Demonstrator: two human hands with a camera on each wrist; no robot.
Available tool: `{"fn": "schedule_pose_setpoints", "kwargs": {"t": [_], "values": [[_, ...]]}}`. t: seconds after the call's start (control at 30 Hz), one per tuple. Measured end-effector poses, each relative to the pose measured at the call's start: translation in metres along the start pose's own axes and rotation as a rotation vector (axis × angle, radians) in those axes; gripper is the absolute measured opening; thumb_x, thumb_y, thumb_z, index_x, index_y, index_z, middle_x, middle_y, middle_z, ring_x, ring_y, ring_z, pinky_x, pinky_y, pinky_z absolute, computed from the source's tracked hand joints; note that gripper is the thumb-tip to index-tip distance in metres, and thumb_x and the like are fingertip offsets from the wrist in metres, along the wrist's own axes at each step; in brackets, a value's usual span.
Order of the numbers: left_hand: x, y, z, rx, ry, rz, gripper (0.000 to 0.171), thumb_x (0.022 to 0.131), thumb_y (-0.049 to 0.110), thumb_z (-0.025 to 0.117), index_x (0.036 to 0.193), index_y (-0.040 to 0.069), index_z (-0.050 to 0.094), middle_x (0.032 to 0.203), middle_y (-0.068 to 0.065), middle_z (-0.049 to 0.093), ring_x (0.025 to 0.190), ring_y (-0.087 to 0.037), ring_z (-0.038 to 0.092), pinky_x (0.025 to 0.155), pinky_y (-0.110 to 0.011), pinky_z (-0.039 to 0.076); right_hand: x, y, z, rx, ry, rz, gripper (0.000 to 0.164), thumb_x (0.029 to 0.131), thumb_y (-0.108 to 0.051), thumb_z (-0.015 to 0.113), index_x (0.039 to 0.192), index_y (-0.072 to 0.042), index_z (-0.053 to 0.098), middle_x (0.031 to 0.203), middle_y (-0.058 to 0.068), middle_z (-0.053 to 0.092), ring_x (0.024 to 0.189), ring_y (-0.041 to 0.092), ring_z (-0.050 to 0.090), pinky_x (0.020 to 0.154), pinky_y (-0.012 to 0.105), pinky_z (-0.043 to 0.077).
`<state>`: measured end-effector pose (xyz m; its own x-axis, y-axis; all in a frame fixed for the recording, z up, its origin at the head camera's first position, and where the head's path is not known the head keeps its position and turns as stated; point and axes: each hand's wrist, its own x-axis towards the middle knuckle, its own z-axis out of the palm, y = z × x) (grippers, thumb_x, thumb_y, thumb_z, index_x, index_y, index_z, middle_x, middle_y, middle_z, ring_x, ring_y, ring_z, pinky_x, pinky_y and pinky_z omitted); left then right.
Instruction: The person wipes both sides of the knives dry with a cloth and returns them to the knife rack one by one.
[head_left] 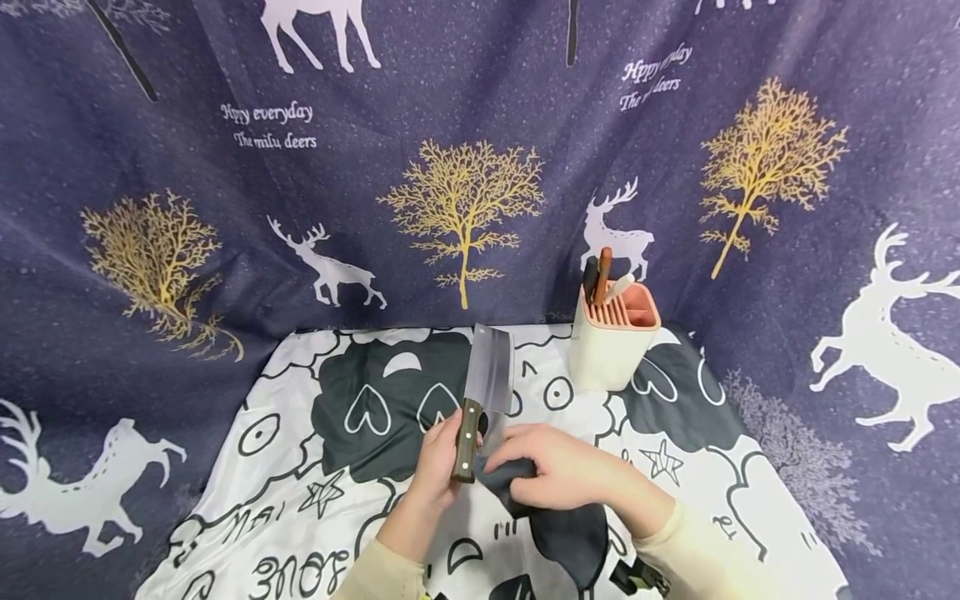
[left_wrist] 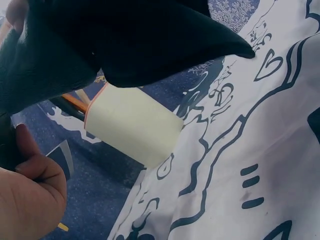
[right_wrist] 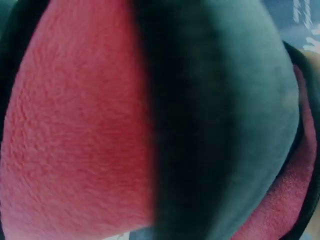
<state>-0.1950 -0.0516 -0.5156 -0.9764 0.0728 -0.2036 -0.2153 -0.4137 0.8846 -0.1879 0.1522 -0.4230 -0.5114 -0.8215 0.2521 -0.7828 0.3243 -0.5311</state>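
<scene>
A cleaver with a dark wooden handle stands tilted up in my left hand, its broad blade pointing toward the back. The left fingers grip the handle, and the left wrist view shows the thumb against it with a corner of blade beyond. Close beside the handle, my right hand holds a dark cloth with bent fingers. Part of the cloth hangs below that hand. Dark green folds fill the top of the left wrist view. The right wrist view shows the cloth's red side, hiding the right fingers there.
A white knife block with a pink slotted top stands at the back right, holding several handles. A black-and-white patterned cloth covers the table. Dark blue curtains printed with deer and trees surround it.
</scene>
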Motion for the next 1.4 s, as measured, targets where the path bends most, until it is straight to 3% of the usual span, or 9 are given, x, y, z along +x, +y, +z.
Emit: {"fn": "schedule_pose_setpoints", "kwargs": {"t": [0.13,0.27,0.37,0.53,0.77,0.9,1.03,1.17,1.4], "values": [[-0.004,0.0,0.001,0.014,-0.018,-0.017,0.051,0.112,0.035,0.039,0.127,-0.012,0.054,0.076,0.001,0.062,0.058,-0.005,0.057,0.049,-0.019,0.049,0.001,0.013,-0.012,0.013,0.142,0.033,0.034,0.079,-0.008,0.069,0.109,-0.022,0.077,0.094,-0.01,0.07,0.083,0.001,0.059,0.076,0.019,0.05],[-0.008,0.001,0.006,0.031,-0.056,-0.028,0.049,0.113,0.034,0.035,0.125,-0.01,0.053,0.075,0.0,0.061,0.049,-0.006,0.054,0.044,-0.019,0.049,0.012,0.02,-0.015,-0.023,0.3,0.131,0.033,0.082,-0.01,0.068,0.112,-0.02,0.077,0.099,-0.006,0.072,0.086,0.007,0.063,0.075,0.026,0.053],[-0.009,0.001,0.01,0.027,-0.078,-0.03,0.047,0.113,0.033,0.034,0.125,-0.007,0.055,0.076,0.0,0.06,0.051,-0.005,0.055,0.044,-0.019,0.049,0.024,0.022,-0.008,-0.097,0.351,0.221,0.033,0.084,-0.015,0.069,0.116,-0.018,0.076,0.101,-0.003,0.071,0.085,0.01,0.062,0.072,0.026,0.051],[-0.007,0.001,0.017,0.011,-0.087,-0.03,0.042,0.112,0.028,0.033,0.124,-0.002,0.061,0.078,0.002,0.063,0.056,-0.006,0.056,0.047,-0.022,0.049,0.033,0.023,0.01,-0.195,0.321,0.312,0.034,0.085,-0.021,0.067,0.118,-0.021,0.075,0.099,-0.003,0.065,0.073,0.007,0.054,0.063,0.021,0.044],[-0.004,-0.003,0.017,-0.03,-0.058,-0.052,0.038,0.111,0.025,0.035,0.115,0.005,0.066,0.081,0.002,0.066,0.058,-0.007,0.059,0.048,-0.022,0.049,0.029,0.017,0.023,-0.181,0.32,0.304,0.033,0.083,-0.021,0.067,0.114,-0.022,0.077,0.093,-0.005,0.062,0.071,0.007,0.052,0.061,0.02,0.043],[-0.002,-0.005,0.015,-0.048,-0.053,-0.028,0.038,0.111,0.023,0.037,0.121,0.001,0.067,0.097,0.001,0.069,0.081,-0.007,0.069,0.068,-0.02,0.058,0.025,0.011,0.029,-0.169,0.326,0.285,0.031,0.082,-0.02,0.067,0.111,-0.023,0.077,0.09,-0.007,0.061,0.071,0.005,0.051,0.059,0.018,0.041],[0.001,-0.006,0.014,-0.076,-0.022,-0.016,0.038,0.111,0.025,0.04,0.118,-0.001,0.068,0.103,0.0,0.068,0.094,-0.008,0.069,0.084,-0.02,0.059,0.024,0.004,0.035,-0.152,0.307,0.27,0.033,0.081,-0.02,0.067,0.112,-0.022,0.078,0.091,-0.008,0.061,0.07,0.004,0.05,0.06,0.016,0.042],[0.002,-0.005,0.012,-0.105,0.007,-0.025,0.036,0.11,0.029,0.045,0.11,0.002,0.069,0.096,0.002,0.068,0.088,-0.008,0.069,0.08,-0.02,0.058,0.023,-0.004,0.039,-0.147,0.278,0.25,0.032,0.081,-0.02,0.068,0.112,-0.021,0.078,0.094,-0.007,0.064,0.074,0.004,0.055,0.065,0.016,0.046],[0.0,-0.003,0.01,-0.136,0.0,-0.008,0.032,0.107,0.027,0.052,0.109,-0.001,0.066,0.089,0.0,0.069,0.079,-0.009,0.069,0.072,-0.02,0.059,0.016,-0.012,0.037,-0.138,0.213,0.166,0.032,0.082,-0.019,0.068,0.111,-0.024,0.078,0.1,-0.007,0.066,0.083,0.004,0.059,0.073,0.018,0.051]]}}
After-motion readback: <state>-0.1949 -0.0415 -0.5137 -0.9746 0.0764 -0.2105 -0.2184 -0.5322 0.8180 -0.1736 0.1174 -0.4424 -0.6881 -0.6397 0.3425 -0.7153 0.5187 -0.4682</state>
